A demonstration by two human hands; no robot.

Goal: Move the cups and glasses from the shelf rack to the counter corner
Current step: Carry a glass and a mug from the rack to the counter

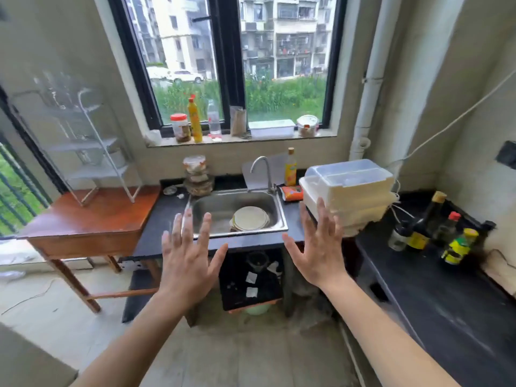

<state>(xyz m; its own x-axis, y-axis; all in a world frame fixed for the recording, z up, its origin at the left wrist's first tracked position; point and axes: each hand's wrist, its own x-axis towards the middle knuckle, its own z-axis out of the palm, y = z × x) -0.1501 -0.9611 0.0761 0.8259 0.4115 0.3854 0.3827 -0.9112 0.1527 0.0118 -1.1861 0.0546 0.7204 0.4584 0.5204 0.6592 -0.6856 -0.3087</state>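
Both the left hand [187, 254] and right hand [321, 248] hang spread and empty, well right of the blurred shelf rack [92, 152], whose glassware could be knocked in a careless reach.

A wooden table [92, 216] on the left carries a white wire shelf rack [92, 152], blurred. The black counter [435, 289] holds a steel sink [237, 212] with plates [250, 219], stacked food containers [198, 175], white foam boxes [349, 191] and dark sauce bottles [430, 224] in the right corner.
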